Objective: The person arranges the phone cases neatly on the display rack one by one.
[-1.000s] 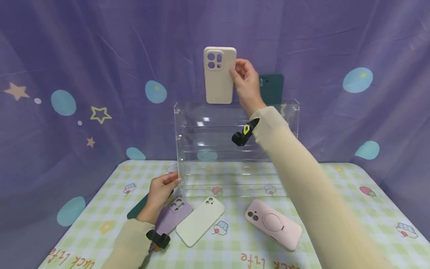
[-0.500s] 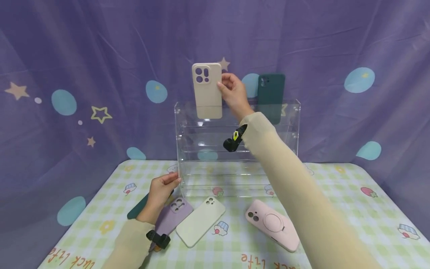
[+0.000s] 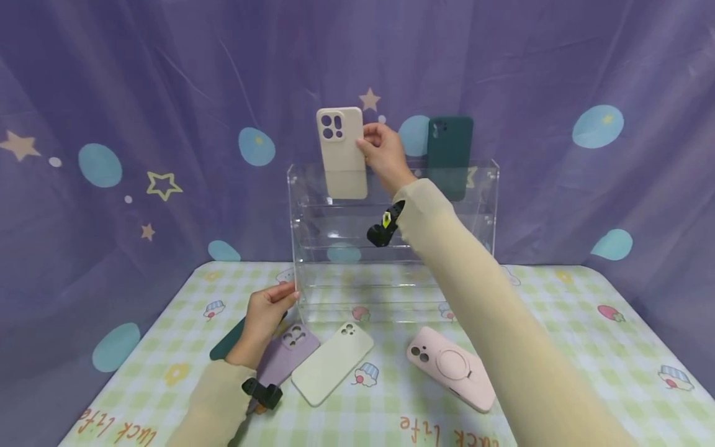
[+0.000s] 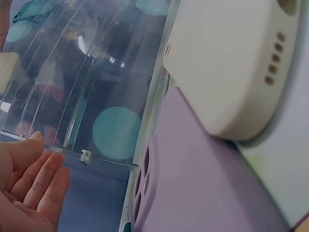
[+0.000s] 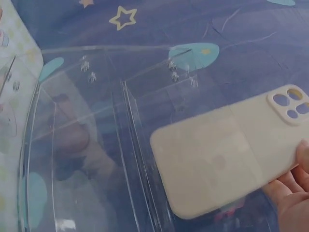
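A cream phone case (image 3: 345, 155) stands nearly upright at the top tier of the clear acrylic display rack (image 3: 363, 242). My right hand (image 3: 385, 152) pinches its right edge between thumb and fingers. In the right wrist view the lower part of the case (image 5: 207, 164) shows through the rack's clear front panel. My left hand (image 3: 267, 316) grips the rack's left side panel low down, thumb in front. The left wrist view has this thumb and the fingers (image 4: 48, 181) at the panel's edge. A dark green phone case (image 3: 449, 155) stands in the top tier's right part.
On the checked tablecloth (image 3: 184, 329) lie a pale green phone case (image 3: 332, 366), a purple phone case (image 3: 287, 357) and a pink phone case with a ring (image 3: 447, 369). Another dark green case (image 3: 228, 338) lies partly behind my left hand. A purple curtain (image 3: 195, 93) hangs behind the rack.
My right hand has brought the cream case down and left, from above the rack until its lower part sits behind the clear front of the top tier. My left hand stays at the side panel.
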Tool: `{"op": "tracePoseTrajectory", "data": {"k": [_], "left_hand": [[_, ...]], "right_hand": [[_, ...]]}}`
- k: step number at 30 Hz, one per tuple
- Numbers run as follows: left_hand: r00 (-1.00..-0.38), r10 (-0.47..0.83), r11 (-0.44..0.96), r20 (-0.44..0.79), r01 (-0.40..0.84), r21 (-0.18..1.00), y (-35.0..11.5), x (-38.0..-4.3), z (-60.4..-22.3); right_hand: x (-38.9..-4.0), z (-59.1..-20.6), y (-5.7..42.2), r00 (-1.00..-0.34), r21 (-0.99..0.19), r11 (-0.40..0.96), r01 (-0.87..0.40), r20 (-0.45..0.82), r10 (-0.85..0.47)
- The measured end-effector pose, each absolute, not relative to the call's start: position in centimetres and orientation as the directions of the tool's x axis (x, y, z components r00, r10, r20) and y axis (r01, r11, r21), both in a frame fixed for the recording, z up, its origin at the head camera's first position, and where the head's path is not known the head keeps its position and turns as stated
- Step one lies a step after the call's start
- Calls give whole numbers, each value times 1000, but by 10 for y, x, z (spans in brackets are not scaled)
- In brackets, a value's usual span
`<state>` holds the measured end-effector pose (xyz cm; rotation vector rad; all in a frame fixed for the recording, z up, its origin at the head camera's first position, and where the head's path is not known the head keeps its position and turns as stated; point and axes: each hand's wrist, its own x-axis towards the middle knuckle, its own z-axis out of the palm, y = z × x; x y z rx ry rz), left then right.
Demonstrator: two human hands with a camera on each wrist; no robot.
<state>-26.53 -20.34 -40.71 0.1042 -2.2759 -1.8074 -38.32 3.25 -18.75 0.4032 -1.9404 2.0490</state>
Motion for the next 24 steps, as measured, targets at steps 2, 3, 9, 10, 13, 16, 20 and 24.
{"op": "tracePoseTrajectory", "data": {"k": [2, 3, 9, 10, 13, 16, 20, 24], "left_hand": [[-972, -198, 236, 129, 80, 968, -204, -265, -406], [-973, -195, 240, 126, 77, 968, -204, -265, -406], [-972, -202, 247, 124, 72, 966, -203, -266, -404], [-971, -206, 245, 124, 72, 967, -203, -265, -404], [-969, -214, 239, 124, 71, 969, -203, -265, -404], [-969, -216, 236, 121, 69, 969, -202, -264, -403], [-969, -218, 243, 120, 66, 968, -202, -262, -402], [-968, -220, 250, 124, 67, 966, -201, -262, -403]], "right_hand": [[-383, -185, 33, -926, -925, -30, -378, 378, 1], [-384, -185, 33, -929, -929, -20, -370, 370, -5], [-384, -179, 33, -953, -952, 55, -302, 302, -5], [-384, -178, 33, -957, -954, 75, -289, 290, -3], [-382, -174, 34, -966, -957, 140, -254, 258, 11], [-381, -171, 35, -976, -962, 181, -206, 215, 28], [-382, -170, 36, -984, -969, 191, -157, 170, 53], [-383, -171, 37, -982, -965, 210, -160, 176, 63]]}}
